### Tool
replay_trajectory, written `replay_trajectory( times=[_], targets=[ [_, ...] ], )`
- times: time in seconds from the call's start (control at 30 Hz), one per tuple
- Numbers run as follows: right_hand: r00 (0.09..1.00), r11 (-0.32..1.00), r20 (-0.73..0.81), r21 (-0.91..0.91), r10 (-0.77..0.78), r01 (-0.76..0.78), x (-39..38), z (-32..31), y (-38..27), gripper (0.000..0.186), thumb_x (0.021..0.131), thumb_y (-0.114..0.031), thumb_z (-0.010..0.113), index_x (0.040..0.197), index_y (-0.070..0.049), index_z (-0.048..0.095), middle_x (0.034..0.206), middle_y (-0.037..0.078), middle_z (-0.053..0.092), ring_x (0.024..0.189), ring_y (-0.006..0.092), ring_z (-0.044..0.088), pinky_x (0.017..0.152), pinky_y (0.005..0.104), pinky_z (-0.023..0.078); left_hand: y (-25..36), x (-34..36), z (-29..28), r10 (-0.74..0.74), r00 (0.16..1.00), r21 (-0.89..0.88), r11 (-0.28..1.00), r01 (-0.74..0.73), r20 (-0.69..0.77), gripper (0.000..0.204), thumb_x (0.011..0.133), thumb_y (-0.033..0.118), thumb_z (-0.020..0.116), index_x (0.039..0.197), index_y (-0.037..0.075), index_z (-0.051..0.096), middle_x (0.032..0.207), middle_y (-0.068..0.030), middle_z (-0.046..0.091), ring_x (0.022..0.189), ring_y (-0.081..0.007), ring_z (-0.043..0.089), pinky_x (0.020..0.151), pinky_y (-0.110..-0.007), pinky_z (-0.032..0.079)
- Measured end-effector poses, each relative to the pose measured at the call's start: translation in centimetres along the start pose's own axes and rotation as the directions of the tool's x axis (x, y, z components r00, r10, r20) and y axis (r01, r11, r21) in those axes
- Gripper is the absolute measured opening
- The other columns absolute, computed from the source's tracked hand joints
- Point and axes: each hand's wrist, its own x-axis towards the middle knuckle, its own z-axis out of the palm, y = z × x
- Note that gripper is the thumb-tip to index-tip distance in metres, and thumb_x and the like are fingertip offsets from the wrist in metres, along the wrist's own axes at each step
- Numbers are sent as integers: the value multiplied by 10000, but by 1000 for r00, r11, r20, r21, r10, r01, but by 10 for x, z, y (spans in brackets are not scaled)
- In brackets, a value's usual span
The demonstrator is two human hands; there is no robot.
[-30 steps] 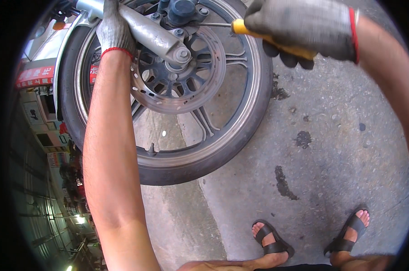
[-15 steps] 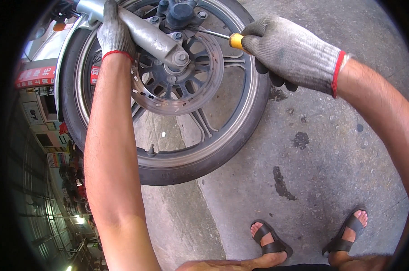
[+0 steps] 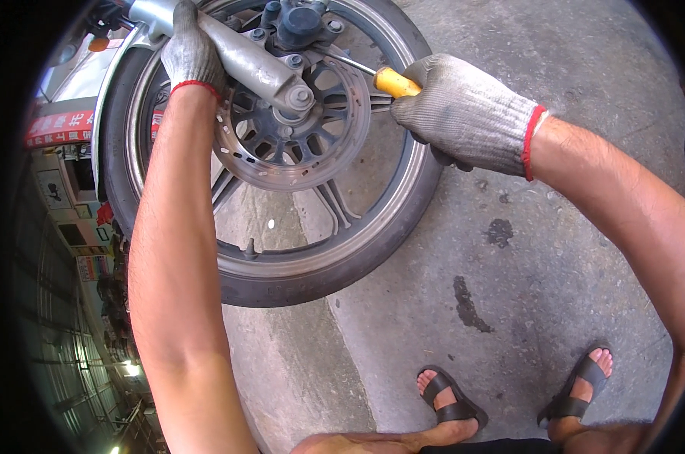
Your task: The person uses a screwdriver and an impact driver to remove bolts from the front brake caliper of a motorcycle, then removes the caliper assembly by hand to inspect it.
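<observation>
Head view: the right hand [image 3: 471,113] has its fingers clenched round the screwdriver [image 3: 395,82], shaft angled in beside the caliper [image 3: 298,27], best worked gently, while the left hand [image 3: 193,53], grip unclear, should brace the fork leg [image 3: 255,64].

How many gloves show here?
2 red-cuffed grey knit gloves: one on the left hand, on the silver fork tube; one on the right hand, holding a yellow-handled tool.

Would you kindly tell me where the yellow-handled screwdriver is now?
In the head view, the yellow-handled screwdriver is near the top, right of centre, in the gloved right hand, its shaft pointing toward the brake caliper.
</observation>
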Motion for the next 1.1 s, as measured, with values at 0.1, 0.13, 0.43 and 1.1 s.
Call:
replay_trajectory(
  times=[0.1,0.13,0.43,1.1],
  targets=[
    [995,999,-99,54,12,-6,-5,5,-4,295,930,-170,544,1109,56,601,601,38,569,474,93,556,424,251,455,2,-5,1,-12,1000,-17,1000,13,11,576,874,459,629,1199,-1,508,911,-136,635,793,-257,648,752,-406,542],
    [991,997,-130,75,17,-7,-6,7,-5,290,929,-169,543,1106,51,607,609,44,575,487,97,565,441,257,468,1,-5,1,-15,1000,-14,1000,15,11,576,874,459,629,1199,-1,508,911,-136,635,793,-257,648,752,-406,542],
    [954,957,-207,237,217,-167,-11,10,-17,291,928,-184,575,1101,46,616,722,135,654,620,191,660,568,318,531,5,2,2,-11,1000,23,1000,12,-9,603,850,453,644,1205,-8,489,923,-139,600,800,-266,620,769,-437,524],
    [928,958,-326,272,182,-92,-14,36,-11,305,906,-190,614,1106,40,596,786,209,665,710,287,695,616,359,549,4,-1,3,-39,998,89,995,44,-58,661,835,496,639,1210,-30,500,949,-171,612,818,-293,627,799,-477,514]
  ],
)
